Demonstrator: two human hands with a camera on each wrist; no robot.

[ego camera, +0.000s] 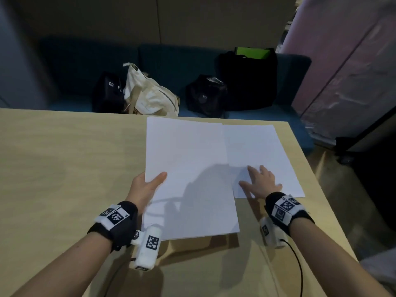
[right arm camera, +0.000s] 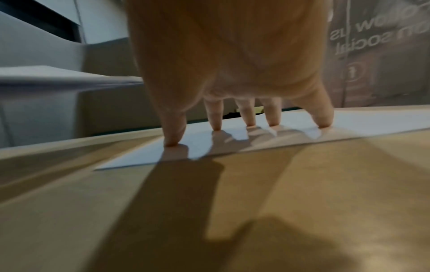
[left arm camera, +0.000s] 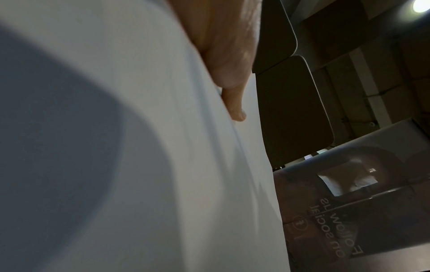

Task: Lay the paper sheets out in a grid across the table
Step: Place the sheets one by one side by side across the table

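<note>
A stack of white paper sheets [ego camera: 188,168] hovers above the wooden table [ego camera: 64,163], and my left hand [ego camera: 147,185] grips its left edge, thumb on top. In the left wrist view the stack [left arm camera: 139,165] fills the frame beside my thumb [left arm camera: 235,103]. One single sheet [ego camera: 267,151] lies flat on the table at the right, partly under the stack. My right hand [ego camera: 260,182] presses down on that sheet's near edge with spread, straight fingers. The right wrist view shows the fingertips [right arm camera: 250,122] planted on the sheet [right arm camera: 372,121].
The table's far edge [ego camera: 85,110] and right edge [ego camera: 321,189] are close to the sheets. Beyond the far edge a dark blue bench [ego camera: 171,61] holds a cream tote bag [ego camera: 150,93] and several black bags [ego camera: 246,80]. Bare tabletop spreads to the left.
</note>
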